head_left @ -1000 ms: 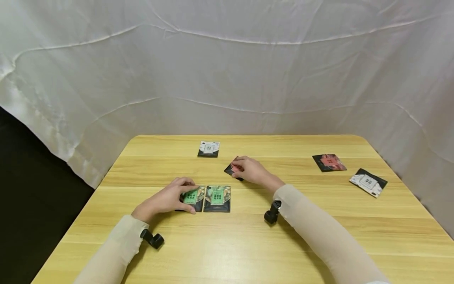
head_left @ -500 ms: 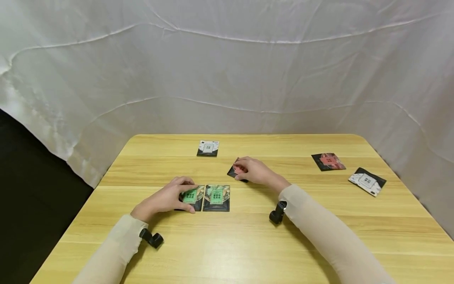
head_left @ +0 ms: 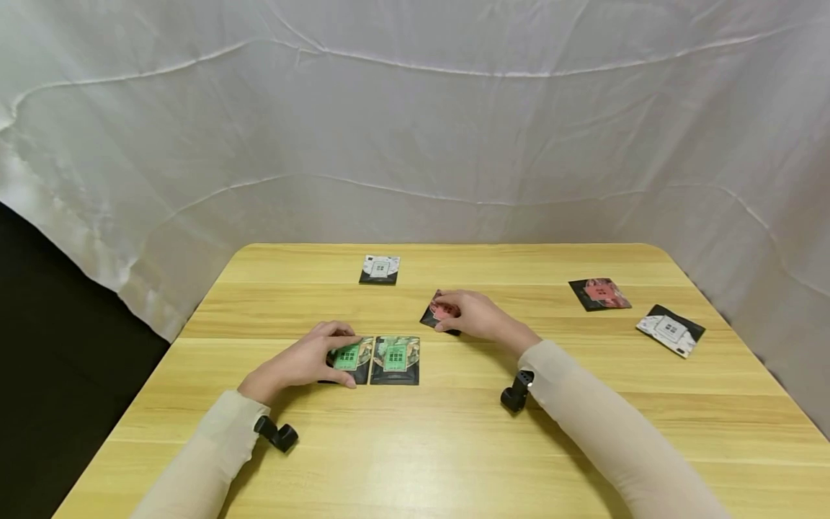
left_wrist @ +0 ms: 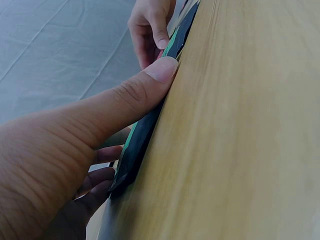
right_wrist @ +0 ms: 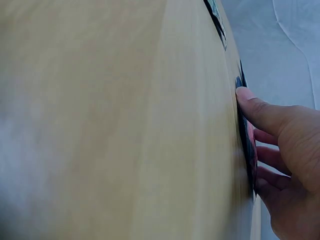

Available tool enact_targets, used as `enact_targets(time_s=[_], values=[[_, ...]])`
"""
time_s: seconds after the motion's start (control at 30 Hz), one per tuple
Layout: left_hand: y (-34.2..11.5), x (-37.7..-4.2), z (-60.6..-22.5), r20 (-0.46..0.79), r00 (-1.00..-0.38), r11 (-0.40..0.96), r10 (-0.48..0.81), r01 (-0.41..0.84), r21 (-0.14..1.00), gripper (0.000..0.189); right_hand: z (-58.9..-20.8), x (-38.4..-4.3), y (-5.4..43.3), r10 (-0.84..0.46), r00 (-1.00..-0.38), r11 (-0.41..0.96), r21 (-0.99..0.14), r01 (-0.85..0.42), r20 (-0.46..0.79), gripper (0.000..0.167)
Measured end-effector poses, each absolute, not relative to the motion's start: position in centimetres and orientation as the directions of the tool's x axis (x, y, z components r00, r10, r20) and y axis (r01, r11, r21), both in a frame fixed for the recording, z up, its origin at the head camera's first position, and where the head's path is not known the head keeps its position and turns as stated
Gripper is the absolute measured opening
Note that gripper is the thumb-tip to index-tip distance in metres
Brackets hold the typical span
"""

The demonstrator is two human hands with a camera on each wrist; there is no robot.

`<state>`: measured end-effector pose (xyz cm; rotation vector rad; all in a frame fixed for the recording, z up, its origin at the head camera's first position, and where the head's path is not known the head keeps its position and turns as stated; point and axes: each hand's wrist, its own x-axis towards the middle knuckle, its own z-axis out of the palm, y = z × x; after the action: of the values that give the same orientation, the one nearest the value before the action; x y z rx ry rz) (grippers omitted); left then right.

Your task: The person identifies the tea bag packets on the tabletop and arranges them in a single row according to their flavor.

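Observation:
In the head view two flat green-labelled sachets lie side by side on the table. My left hand is over the left green sachet, with the thumb at its near edge and the fingers along its left and far edges. The right green sachet lies close beside it. My right hand holds a red-labelled sachet by its edges, slightly turned, beyond and to the right of the green pair. In the right wrist view the thumb and fingers span this red sachet low at the tabletop.
A white-labelled sachet lies near the table's far edge. On the right are another red-labelled sachet and a second white-labelled one, both askew. Pale cloth hangs behind the wooden table.
My right hand has drawn the red sachet a little to the right and toward me, turning it slightly straighter. The left hand has stayed at the left green sachet.

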<state>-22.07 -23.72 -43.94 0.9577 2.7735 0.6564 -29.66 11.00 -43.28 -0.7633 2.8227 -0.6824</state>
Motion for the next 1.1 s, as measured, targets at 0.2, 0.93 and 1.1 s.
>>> enact_targets(time_s=[0.2, 0.93, 1.1], values=[[-23.7, -22.0, -43.8, 0.007, -0.792, 0.708, 0.611, 0.55, 0.443, 0.092, -43.2, -29.3, 11.4, -0.523, -0.853, 0.756, -0.468, -0.458, -0.009, 0.068], [-23.6, -22.0, -43.7, 0.003, -0.79, 0.71, 0.613, 0.552, 0.436, 0.092, -43.2, -28.3, 12.7, -0.579, -0.815, 0.705, -0.51, -0.493, -0.012, 0.064], [-23.6, -22.0, -43.6, 0.009, -0.788, 0.708, 0.615, 0.557, 0.435, 0.092, -43.0, -27.8, 13.1, -0.615, -0.789, 0.689, -0.49, -0.534, -0.006, 0.064]])
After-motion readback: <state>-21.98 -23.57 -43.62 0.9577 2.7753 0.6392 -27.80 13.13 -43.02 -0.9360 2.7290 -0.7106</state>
